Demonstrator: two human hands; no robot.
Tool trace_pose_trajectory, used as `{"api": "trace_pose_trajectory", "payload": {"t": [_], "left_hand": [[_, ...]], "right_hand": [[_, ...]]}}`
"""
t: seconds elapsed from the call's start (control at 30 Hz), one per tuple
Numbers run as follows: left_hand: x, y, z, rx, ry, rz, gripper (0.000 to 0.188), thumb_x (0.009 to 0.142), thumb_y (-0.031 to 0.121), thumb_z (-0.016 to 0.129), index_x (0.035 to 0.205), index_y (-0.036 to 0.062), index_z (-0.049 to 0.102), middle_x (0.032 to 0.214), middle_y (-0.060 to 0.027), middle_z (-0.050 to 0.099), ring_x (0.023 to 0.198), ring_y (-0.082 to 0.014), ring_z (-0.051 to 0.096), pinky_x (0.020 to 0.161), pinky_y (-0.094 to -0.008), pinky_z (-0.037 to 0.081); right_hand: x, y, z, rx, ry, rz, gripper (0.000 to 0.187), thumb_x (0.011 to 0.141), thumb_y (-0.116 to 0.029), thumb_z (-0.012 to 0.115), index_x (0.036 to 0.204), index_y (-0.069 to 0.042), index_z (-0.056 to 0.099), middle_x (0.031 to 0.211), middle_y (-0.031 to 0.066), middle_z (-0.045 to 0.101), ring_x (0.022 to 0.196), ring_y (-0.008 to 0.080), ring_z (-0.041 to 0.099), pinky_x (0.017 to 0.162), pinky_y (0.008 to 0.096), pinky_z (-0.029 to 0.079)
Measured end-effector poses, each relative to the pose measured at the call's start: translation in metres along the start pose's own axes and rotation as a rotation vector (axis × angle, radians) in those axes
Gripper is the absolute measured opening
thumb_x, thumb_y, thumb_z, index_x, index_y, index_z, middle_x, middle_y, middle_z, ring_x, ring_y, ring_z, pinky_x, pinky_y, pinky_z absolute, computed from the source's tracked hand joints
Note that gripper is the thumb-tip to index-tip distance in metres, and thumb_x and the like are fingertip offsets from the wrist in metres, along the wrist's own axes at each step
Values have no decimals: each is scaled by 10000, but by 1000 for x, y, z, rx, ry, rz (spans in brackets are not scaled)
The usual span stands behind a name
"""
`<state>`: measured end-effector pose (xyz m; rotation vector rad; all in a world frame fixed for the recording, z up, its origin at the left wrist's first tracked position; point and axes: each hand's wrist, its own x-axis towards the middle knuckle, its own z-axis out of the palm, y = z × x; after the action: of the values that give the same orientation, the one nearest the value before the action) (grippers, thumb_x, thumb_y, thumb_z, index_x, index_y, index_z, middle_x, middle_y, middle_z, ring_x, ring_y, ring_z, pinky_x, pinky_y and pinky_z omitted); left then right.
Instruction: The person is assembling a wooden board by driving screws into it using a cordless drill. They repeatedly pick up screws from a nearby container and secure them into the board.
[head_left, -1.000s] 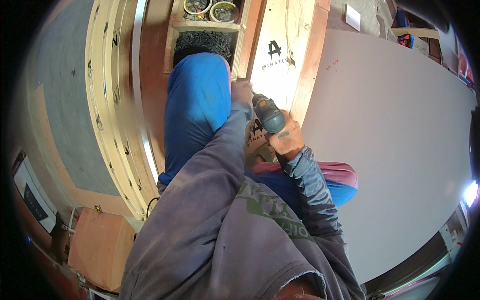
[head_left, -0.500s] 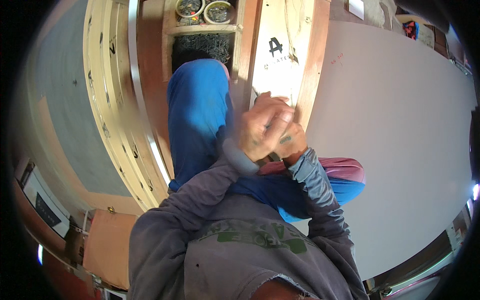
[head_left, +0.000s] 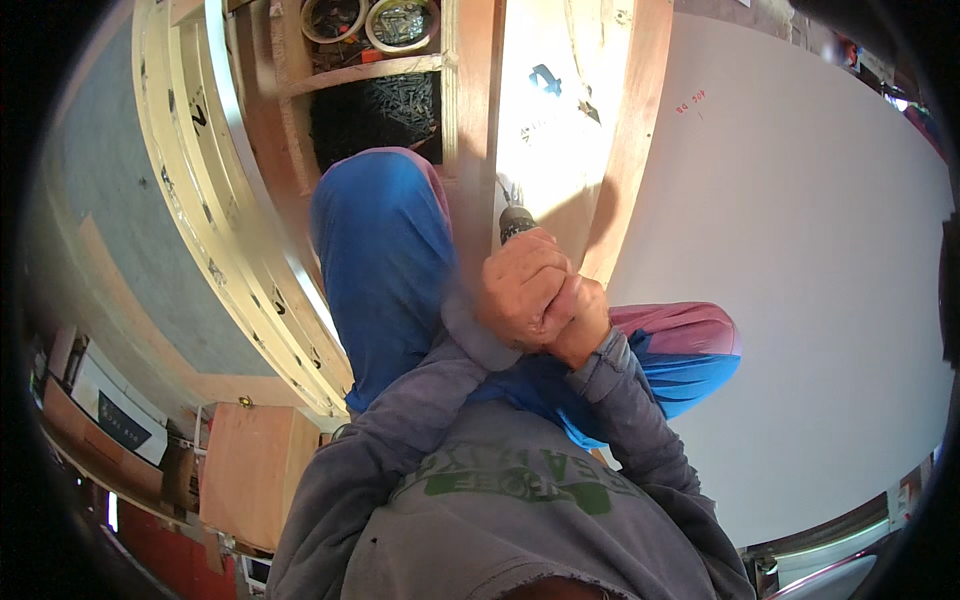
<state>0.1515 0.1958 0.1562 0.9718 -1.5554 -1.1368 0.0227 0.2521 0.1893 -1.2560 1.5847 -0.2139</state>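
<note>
Both my hands are wrapped round a power drill (head_left: 517, 223), its body hidden beneath my fingers. Only the dark chuck and a thin bit show, pointing away from me and slightly left. My left hand (head_left: 524, 291) lies over the top, closed just behind the chuck. Behind and to its right, my right hand (head_left: 584, 326) is closed as well, partly covered by the left. The bit's tip lies over a pale, brightly lit wooden board (head_left: 565, 150), near its left edge; whether it touches is unclear from this angle.
Left of the board, a wooden compartment box (head_left: 448, 110) holds dark screws (head_left: 405, 100) and two round tubs (head_left: 402, 22). A large light grey sheet (head_left: 780, 260) spreads on the right. Pale timber strips (head_left: 200, 190) run along the left. My bent legs flank the hands.
My hands have drawn back toward me and somewhat down. The chuck and bit, mostly hidden before, now show beyond my left hand. The whole view has shifted slightly.
</note>
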Motion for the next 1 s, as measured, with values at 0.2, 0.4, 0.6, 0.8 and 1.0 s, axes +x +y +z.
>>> {"api": "trace_pose_trajectory", "payload": {"t": [0.2,0.4,0.6,0.8,1.0], "left_hand": [[5,2,3,-15,-25,-31,62,814,-4,668,771,4,624,799,-127,675,730,-315,659,775,-459,583],[5,-6,-1,-9,-23,-74,80,840,14,665,772,14,622,814,-121,674,744,-308,659,789,-458,576],[3,-18,1,-20,-15,-103,112,874,5,640,768,12,605,799,-118,665,732,-313,656,764,-458,575],[-2,-24,9,42,39,-44,41,842,-15,628,804,-9,616,794,-121,661,749,-325,660,769,-449,569],[-40,-14,12,66,264,-267,204,908,98,620,1084,-5,633,1111,-196,644,999,-320,642,887,-391,517]], "right_hand": [[2,3,-3,26,-33,31,345,836,-220,709,1142,-87,622,1038,174,694,943,391,705,782,448,578],[9,5,-1,24,-55,55,462,824,-241,718,1245,-103,587,1111,190,687,968,421,688,809,484,561],[20,11,1,61,-78,137,451,797,-246,739,1204,-104,607,1033,192,698,947,435,680,801,492,557],[23,32,-2,-188,-60,-97,273,777,-185,712,1004,-43,654,877,207,682,810,440,685,687,478,566],[5,32,9,-52,192,-97,241,793,-96,701,1006,3,647,771,191,704,705,389,716,624,442,575]]}}
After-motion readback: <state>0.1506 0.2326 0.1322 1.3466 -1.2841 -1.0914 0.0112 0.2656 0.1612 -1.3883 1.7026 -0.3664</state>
